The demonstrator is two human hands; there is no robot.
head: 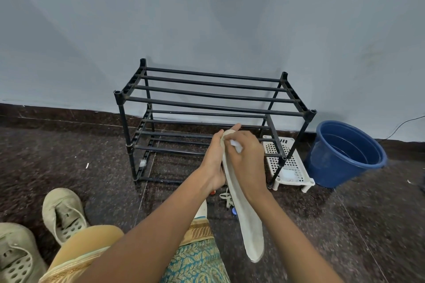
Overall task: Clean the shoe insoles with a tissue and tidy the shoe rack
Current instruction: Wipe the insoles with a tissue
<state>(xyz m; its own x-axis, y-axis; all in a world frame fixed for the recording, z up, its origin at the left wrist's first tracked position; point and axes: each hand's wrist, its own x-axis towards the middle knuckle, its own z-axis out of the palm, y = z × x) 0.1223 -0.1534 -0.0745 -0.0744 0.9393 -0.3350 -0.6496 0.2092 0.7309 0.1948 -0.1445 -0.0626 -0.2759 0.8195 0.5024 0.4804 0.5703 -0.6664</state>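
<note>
Cream-coloured and worn, a shoe insole [247,218] is being held in front of a black shoe rack [213,96], toe end up and heel end hanging toward the person's lap. The left hand [215,158] is clasping it near the top, fingers stretched along its back and thumb at its edge. The right hand [247,158] is pinching a white tissue [236,145] against the insole's upper face. Two beige shoes [63,211] are lying on the dark speckled floor [345,225] at left; a blue bucket [331,163] is standing right of the rack.
</note>
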